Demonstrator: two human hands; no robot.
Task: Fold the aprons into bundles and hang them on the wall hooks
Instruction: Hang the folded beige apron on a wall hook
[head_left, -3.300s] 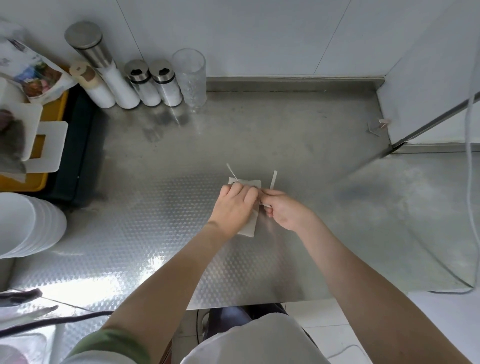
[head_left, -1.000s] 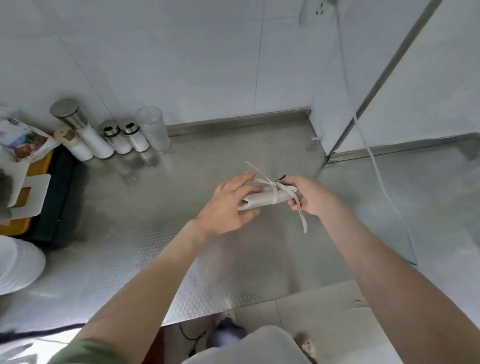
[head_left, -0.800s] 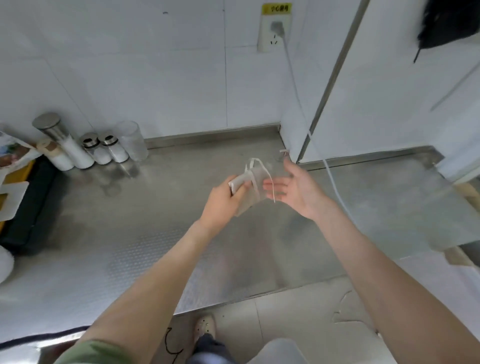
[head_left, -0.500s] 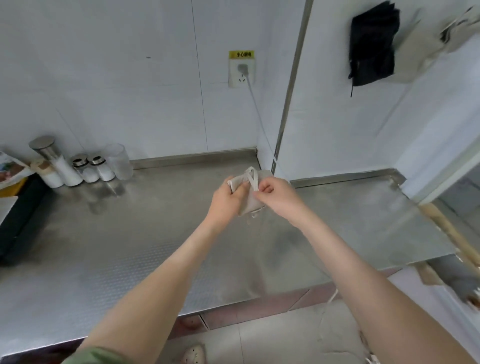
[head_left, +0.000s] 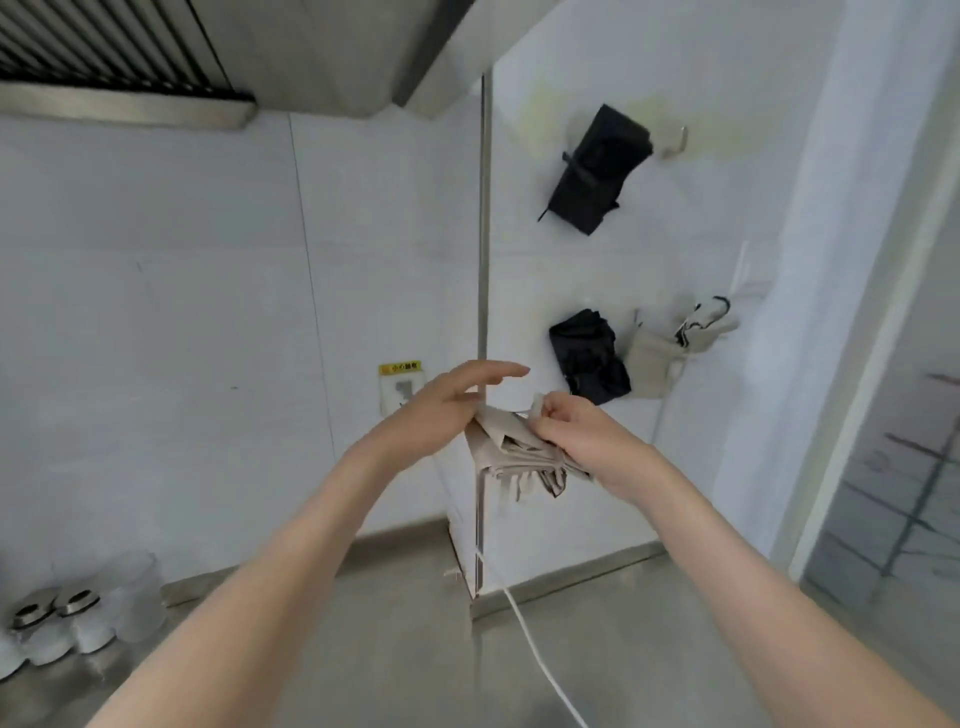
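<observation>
I hold the beige apron bundle (head_left: 511, 449) up in the air between my two hands. It is in front of the metal strip (head_left: 484, 249) that runs down the corner of the wall, above the back edge of the counter (head_left: 395, 654).

My right hand (head_left: 582, 436) grasps it. The fingers curl over the bundle's right side, and thumb and forefinger pinch a bit of tie at its top. My left hand (head_left: 441, 410) is released, its fingers straight and pointing right above the bundle. The palm lies against the bundle's left end (whether it bears any weight I cannot tell). Loose folds and a strap end hang down below my right hand.

On the wall panel (head_left: 701, 234) right of the strip, an upper black bundle (head_left: 597, 166) hangs tilted. A bare hook (head_left: 678, 140) is just beside it, toward the panel's top right. Lower down, a lower black bundle (head_left: 589, 358) and a hung beige bundle (head_left: 657, 356) hang side by side, touching, just above and right of my right hand.

A socket (head_left: 400, 389) sits on the wall behind my left hand. A white cable (head_left: 540, 654) crosses the counter from the foot of the strip. Some jars (head_left: 67, 618) stand at the counter's back left corner.
</observation>
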